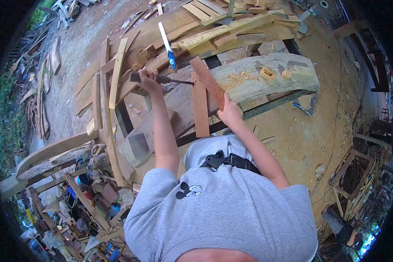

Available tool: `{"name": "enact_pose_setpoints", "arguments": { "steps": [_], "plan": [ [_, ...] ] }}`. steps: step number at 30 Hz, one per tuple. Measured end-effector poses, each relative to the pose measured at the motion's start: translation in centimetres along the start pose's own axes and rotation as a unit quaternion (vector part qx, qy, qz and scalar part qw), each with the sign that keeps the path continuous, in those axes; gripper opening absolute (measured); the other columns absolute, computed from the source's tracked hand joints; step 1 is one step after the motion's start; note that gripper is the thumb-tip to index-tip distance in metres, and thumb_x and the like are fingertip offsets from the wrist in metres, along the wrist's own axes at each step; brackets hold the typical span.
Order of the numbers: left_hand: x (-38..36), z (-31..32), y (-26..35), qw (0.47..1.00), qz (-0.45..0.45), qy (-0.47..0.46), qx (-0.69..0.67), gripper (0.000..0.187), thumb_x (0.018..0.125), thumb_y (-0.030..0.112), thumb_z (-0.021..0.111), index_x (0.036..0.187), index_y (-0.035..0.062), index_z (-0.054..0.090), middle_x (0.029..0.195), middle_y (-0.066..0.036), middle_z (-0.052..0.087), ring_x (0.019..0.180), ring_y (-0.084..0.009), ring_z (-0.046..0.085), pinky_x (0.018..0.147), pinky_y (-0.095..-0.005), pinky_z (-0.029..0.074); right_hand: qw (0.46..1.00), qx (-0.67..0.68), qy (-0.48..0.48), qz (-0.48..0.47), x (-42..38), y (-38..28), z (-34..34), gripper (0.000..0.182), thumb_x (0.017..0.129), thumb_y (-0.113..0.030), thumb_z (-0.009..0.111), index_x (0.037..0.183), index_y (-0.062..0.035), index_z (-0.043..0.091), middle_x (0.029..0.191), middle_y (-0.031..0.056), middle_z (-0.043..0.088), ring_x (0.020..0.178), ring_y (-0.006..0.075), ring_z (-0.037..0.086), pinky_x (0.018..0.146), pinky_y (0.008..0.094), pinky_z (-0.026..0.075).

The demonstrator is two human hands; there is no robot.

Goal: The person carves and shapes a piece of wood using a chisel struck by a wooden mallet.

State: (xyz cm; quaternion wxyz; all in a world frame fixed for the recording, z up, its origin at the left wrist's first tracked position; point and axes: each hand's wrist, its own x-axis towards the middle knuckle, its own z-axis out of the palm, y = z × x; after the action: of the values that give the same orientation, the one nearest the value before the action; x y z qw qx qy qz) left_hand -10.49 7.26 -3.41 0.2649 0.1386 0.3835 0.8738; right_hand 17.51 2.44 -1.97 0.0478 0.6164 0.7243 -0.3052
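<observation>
My left hand is closed around the dark handle of a chisel, a long tool with a thin metal shaft pointing right. Its tip meets two reddish-brown pieces of wood near their upper ends. My right hand grips the lower end of the slanted wooden strip. This strip overlaps a second, lighter flat wooden piece, which runs down toward my lap. Beneath them lies a thick, weathered plank.
Wood shavings and small wood blocks lie on the curved slab at right. A white strip with a blue end rests on stacked boards. Cluttered scraps fill the lower left.
</observation>
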Motion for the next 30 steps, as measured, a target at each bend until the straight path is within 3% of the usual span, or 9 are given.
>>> {"name": "enact_pose_setpoints", "arguments": {
  "steps": [2,8,14,16,21,23,26,27,30],
  "plan": [
    [0.6,-1.7,-0.3,1.000,0.002,0.009,0.003,0.024,0.075,0.011,0.050,0.058,0.0137,0.033,0.046,0.004,0.027,0.035,-0.0078,0.024,0.040,-0.0247,0.030,1.000,0.011,0.003,0.000,0.0,0.1,-0.1,0.076,0.067,-0.024,0.061,0.128,-0.0037,0.021,0.086,0.0238,0.058,0.080,0.0368,0.058,0.069,0.0439,0.047],
    [1.2,-7.7,-2.3,0.982,-0.106,0.127,-0.093,0.021,0.073,0.017,0.047,0.058,0.0152,0.033,0.044,0.004,0.030,0.037,-0.0091,0.028,0.045,-0.0264,0.031,1.000,0.021,-0.006,-0.002,0.1,0.4,0.2,0.076,0.067,-0.024,0.061,0.128,-0.0037,0.021,0.088,0.0239,0.057,0.081,0.0370,0.057,0.070,0.0443,0.047],
    [0.4,-7.4,-2.3,0.949,-0.160,0.238,-0.131,0.021,0.074,0.019,0.048,0.059,0.0145,0.033,0.044,0.004,0.032,0.036,-0.0087,0.031,0.044,-0.0274,0.035,1.000,0.010,-0.008,-0.002,0.2,0.5,0.2,0.074,0.068,-0.023,0.062,0.127,-0.0047,0.021,0.088,0.0226,0.057,0.080,0.0361,0.058,0.068,0.0441,0.048],
    [0.5,-6.4,-2.4,0.883,-0.182,0.426,-0.077,0.023,0.075,0.018,0.049,0.060,0.0128,0.033,0.044,0.003,0.033,0.036,-0.0094,0.033,0.040,-0.0264,0.036,1.000,0.005,0.000,-0.009,0.2,0.4,0.2,0.072,0.068,-0.023,0.062,0.126,-0.0059,0.022,0.088,0.0214,0.057,0.080,0.0351,0.058,0.067,0.0437,0.048],
    [-0.7,-3.5,0.1,0.921,-0.111,0.360,-0.097,0.023,0.076,0.016,0.051,0.061,0.0114,0.034,0.045,0.002,0.033,0.036,-0.0095,0.032,0.038,-0.0247,0.035,1.000,0.002,-0.021,0.005,0.4,0.5,-0.1,0.072,0.069,-0.024,0.061,0.126,-0.0064,0.022,0.089,0.0216,0.057,0.082,0.0352,0.058,0.069,0.0443,0.047],
    [-0.7,-2.5,1.3,0.972,-0.041,0.229,-0.021,0.022,0.076,0.016,0.052,0.063,0.0110,0.035,0.045,0.002,0.033,0.036,-0.0086,0.031,0.038,-0.0242,0.033,1.000,0.001,-0.019,0.000,0.4,0.7,0.1,0.073,0.069,-0.024,0.061,0.127,-0.0063,0.021,0.090,0.0215,0.057,0.082,0.0351,0.058,0.069,0.0439,0.048],
    [-1.0,0.8,3.1,0.982,-0.026,0.184,0.015,0.022,0.078,0.016,0.052,0.064,0.0106,0.036,0.045,0.002,0.032,0.036,-0.0074,0.030,0.037,-0.0230,0.030,1.000,0.006,-0.020,-0.004,0.6,0.8,0.1,0.074,0.069,-0.024,0.061,0.128,-0.0062,0.020,0.091,0.0213,0.057,0.083,0.0348,0.058,0.070,0.0431,0.048],
    [-2.5,3.3,4.4,0.989,0.036,0.134,0.057,0.021,0.078,0.013,0.053,0.065,0.0093,0.037,0.046,0.002,0.033,0.036,-0.0066,0.030,0.036,-0.0223,0.030,1.000,0.011,-0.022,-0.002,0.6,0.8,0.0,0.075,0.069,-0.024,0.061,0.128,-0.0061,0.019,0.092,0.0212,0.057,0.083,0.0346,0.058,0.070,0.0428,0.048],
    [-3.9,5.5,4.2,0.987,0.099,0.084,0.096,0.021,0.078,0.009,0.054,0.064,0.0080,0.038,0.046,0.001,0.035,0.034,-0.0066,0.032,0.034,-0.0217,0.030,0.999,0.013,-0.032,0.008,0.4,0.5,-0.3,0.075,0.069,-0.024,0.060,0.129,-0.0057,0.019,0.092,0.0215,0.057,0.084,0.0345,0.058,0.071,0.0425,0.048]
  ]
}}
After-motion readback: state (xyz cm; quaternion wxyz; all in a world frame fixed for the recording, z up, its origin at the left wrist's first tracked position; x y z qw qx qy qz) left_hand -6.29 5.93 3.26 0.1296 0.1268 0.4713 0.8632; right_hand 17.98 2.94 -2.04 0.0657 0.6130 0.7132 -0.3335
